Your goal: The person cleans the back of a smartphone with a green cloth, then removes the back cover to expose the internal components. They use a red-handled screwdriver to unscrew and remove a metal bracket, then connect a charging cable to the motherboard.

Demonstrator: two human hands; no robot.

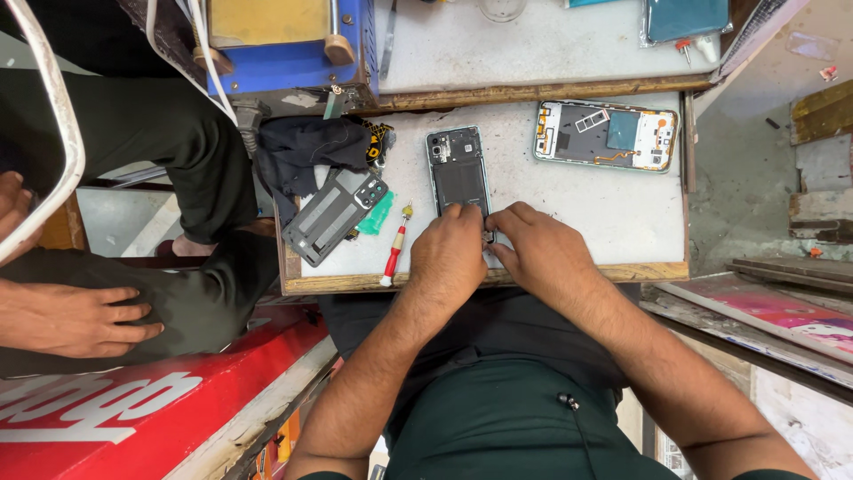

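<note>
Working at the near edge of the small white work board [604,222], you have both hands closed in on the lower end of an opened smartphone [458,171]. Its long axis runs straight away from you, from the near edge toward the far edge, with the camera cluster at the far end and the end nearest you buried under your fingers. Your left hand [449,258] lies over the phone's bottom left corner, fingers curled down and pinching narrowly on that end; your right hand [538,249] comes in from the right, fingertips pressed to the same spot, with a small dark part between them that you cannot make out clearly. Both hands sit about equally near. The phone looks dark and glossy, back cover off, with a black plate and camera modules exposed. To its left lie a red-handled screwdriver [394,249], a grey back cover [336,215] and a black cloth [311,147]; a second phone frame [606,135] sits at the board's far right corner. Another person's hand [75,318] rests on a knee, well apart to your left.
</note>
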